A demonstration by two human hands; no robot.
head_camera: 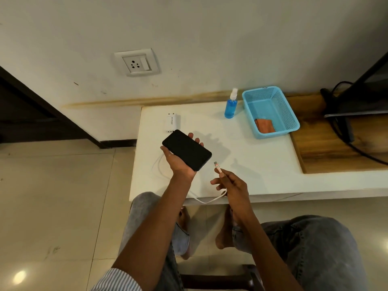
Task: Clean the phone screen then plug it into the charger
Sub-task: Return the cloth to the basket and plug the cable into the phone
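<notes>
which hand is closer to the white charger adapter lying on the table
Left. The left hand, holding the phone, hovers just in front of the adapter; the right hand, pinching the cable plug, is farther back.

left hand [178, 162] cradles phone [186, 150] screen-up; right hand [231, 183] pinches cable plug [217, 166] just beside it.

Left hand [178, 162] cradles palm-up; right hand [231, 185] pinches, both hands raised.
</notes>
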